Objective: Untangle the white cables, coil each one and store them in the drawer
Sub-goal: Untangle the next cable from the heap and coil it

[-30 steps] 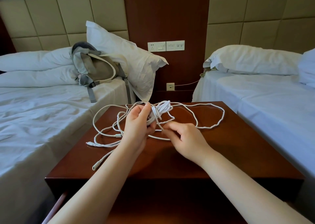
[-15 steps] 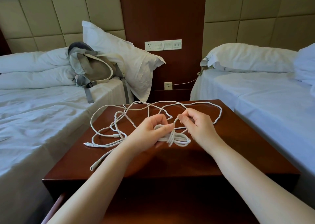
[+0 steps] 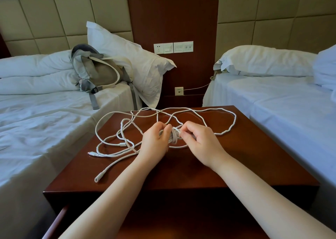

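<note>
Between the two hands, a small coiled bundle of white cable, low over the nightstand top; resting on the wood or lifted off it, impossible to tell. Left hand curled round the bundle's left end, thumb and fingers closed on the strands; right hand pinching the bundle's right end between thumb and forefinger, remaining fingers curled in.

Left of the grip and trailing away from it, the loose white cables, crossing one another in wide loops flat on the wood; well left of the left wrist, a small plug near the nightstand's left edge; nearer the body than the grip, a longer barrel-shaped end. Beyond the grip, more strands arching towards the far edge of the top; right of the grip, one big loop running out wide and back towards the right hand.

Below the forearms, nearer than the grip, the nightstand's front with a drawer pulled partly out at lower left; contents hidden. Far left beyond the grip, a grey backpack on a white bed, leaning against a pillow; straight beyond the grip, wall sockets on a dark wood panel; right of the grip, a second bed.
</note>
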A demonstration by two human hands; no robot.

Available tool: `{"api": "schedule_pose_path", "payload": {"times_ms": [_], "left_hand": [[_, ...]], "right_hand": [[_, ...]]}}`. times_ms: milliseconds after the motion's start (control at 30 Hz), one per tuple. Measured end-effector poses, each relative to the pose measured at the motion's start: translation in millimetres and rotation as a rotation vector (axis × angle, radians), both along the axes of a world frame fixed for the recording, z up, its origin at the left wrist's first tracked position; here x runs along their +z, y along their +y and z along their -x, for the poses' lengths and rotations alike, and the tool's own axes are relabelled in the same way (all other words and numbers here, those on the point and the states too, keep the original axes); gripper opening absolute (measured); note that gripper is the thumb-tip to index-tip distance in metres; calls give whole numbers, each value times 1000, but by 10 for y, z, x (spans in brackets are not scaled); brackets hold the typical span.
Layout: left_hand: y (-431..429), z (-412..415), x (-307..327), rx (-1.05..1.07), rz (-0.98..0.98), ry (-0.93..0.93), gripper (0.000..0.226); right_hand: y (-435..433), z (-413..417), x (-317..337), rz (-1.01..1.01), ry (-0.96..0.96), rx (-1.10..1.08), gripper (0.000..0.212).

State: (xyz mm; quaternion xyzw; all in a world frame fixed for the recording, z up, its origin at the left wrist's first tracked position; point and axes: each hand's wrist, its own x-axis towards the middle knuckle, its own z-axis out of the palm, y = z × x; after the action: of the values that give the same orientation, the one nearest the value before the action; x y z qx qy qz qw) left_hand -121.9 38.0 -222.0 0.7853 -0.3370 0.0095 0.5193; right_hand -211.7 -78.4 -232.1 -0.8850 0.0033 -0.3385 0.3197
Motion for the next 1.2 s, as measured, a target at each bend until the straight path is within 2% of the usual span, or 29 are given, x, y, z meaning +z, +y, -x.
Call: {"api": "schedule_pose_path", "payload": {"times_ms": [167, 367, 533, 667, 900, 1033, 1200], "left_hand": [[22, 5, -26, 74, 72, -54, 19], [31, 17, -42, 57, 114, -43, 17], [36, 74, -42, -66, 58, -75, 24], [44, 80, -45, -63, 65, -83, 25], [60, 49, -48, -4, 165, -42, 15], [53, 55, -49, -16, 251, -69, 12], [57, 96, -52, -81, 391, -3, 14]], "right_hand": [[55, -17, 12, -22, 59, 42, 15], [65, 0, 23, -74, -16, -29, 13], [41, 23, 78, -308, -121, -61, 23], [34, 35, 98, -415, -96, -50, 25], [64, 43, 85, -253, -16, 15, 12], [41, 3, 54, -153, -21, -25, 7], [28, -17, 66, -175, 2, -49, 4]]}}
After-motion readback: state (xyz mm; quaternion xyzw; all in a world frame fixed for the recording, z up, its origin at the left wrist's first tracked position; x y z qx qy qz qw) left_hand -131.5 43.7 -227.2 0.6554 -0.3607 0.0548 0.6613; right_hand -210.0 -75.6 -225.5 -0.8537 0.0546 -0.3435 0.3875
